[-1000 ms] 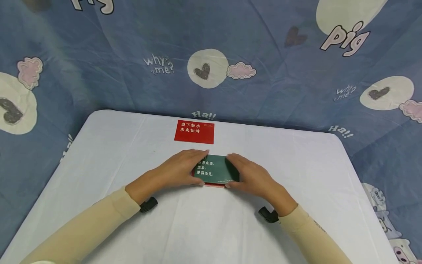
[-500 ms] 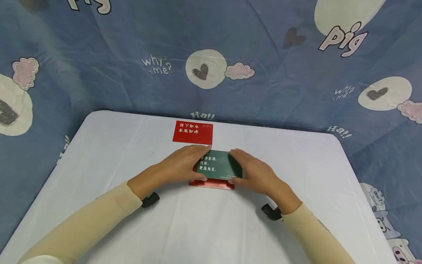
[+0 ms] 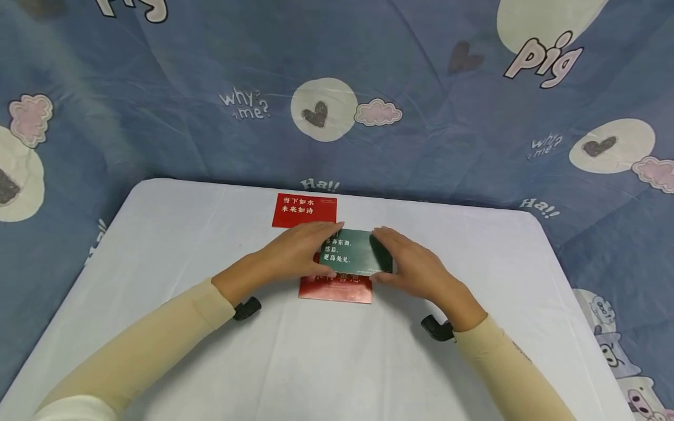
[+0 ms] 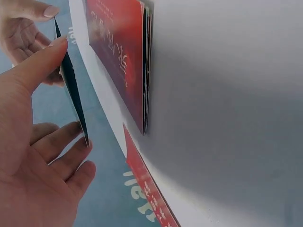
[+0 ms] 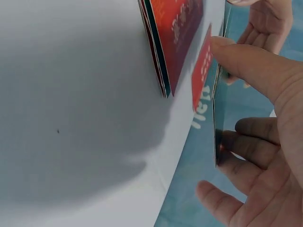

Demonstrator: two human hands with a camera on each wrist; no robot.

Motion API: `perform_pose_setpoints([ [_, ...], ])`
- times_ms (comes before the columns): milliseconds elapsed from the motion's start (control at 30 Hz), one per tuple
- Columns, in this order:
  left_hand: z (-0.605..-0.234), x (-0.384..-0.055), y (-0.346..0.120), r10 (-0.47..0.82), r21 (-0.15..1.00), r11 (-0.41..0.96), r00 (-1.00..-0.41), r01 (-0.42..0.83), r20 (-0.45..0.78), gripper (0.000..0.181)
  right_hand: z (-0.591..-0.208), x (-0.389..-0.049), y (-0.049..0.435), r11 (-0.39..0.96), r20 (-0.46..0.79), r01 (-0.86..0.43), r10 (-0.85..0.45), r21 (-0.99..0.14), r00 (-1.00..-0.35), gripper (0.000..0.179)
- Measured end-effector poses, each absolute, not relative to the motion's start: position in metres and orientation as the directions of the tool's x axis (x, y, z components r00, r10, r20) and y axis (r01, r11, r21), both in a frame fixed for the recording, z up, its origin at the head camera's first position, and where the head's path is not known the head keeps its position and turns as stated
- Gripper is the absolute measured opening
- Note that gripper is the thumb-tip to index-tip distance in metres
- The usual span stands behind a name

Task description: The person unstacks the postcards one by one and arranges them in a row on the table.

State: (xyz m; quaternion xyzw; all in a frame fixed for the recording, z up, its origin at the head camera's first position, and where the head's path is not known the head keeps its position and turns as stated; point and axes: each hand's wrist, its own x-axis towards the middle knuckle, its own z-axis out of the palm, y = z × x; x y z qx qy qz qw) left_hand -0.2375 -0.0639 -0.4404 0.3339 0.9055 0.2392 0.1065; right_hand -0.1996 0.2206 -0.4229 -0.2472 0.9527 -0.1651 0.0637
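A green card (image 3: pixel 358 252) with white Chinese writing is held level above the table between two hands. My left hand (image 3: pixel 297 251) pinches its left end, thumb on the near edge and fingers on the far edge. Its right end is pinched the same way by my right hand (image 3: pixel 416 260). In both wrist views the green card (image 4: pixel 72 85) shows nearly edge-on, lifted off the stack. Beneath and nearer the body lies a small stack of cards with a red card (image 3: pixel 335 289) on top; in the right wrist view, dark green and red edges (image 5: pixel 158 61) show under it.
Another red card (image 3: pixel 302 210) with white writing lies alone near the table's back edge, partly behind the left hand. A white cloth covers the table (image 3: pixel 326 362). Behind it hangs a blue printed curtain (image 3: pixel 200 134). A dark wrist mount (image 3: pixel 437 328) sits under the right wrist.
Both hands have raised the green card off the stack and moved it away from the body and slightly right, uncovering the red card beneath. The view has shifted a little.
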Motion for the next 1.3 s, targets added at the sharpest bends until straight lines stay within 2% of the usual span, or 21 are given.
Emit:
perform_pose_setpoints([
  [600,-0.447,-0.265,-0.039,0.658,0.478,0.667,-0.753,0.571,-0.02,0.101,-0.425,-0.228,0.238,0.834,-0.052,-0.428,-0.473,-0.348,-0.879,0.089],
  [867,-0.449,-0.282,-0.027,0.655,0.452,0.666,-0.755,0.593,0.025,0.097,-0.426,-0.249,0.248,0.844,-0.059,-0.415,-0.459,-0.339,-0.886,0.089],
  [1133,-0.453,-0.291,-0.016,0.638,0.434,0.694,-0.77,0.575,0.0,0.098,-0.432,-0.262,0.256,0.843,-0.066,-0.415,-0.462,-0.344,-0.884,0.09],
  [1300,-0.455,-0.297,-0.009,0.65,0.41,0.691,-0.76,0.595,0.008,0.098,-0.435,-0.267,0.26,0.85,-0.082,-0.39,-0.444,-0.355,-0.892,0.092],
])
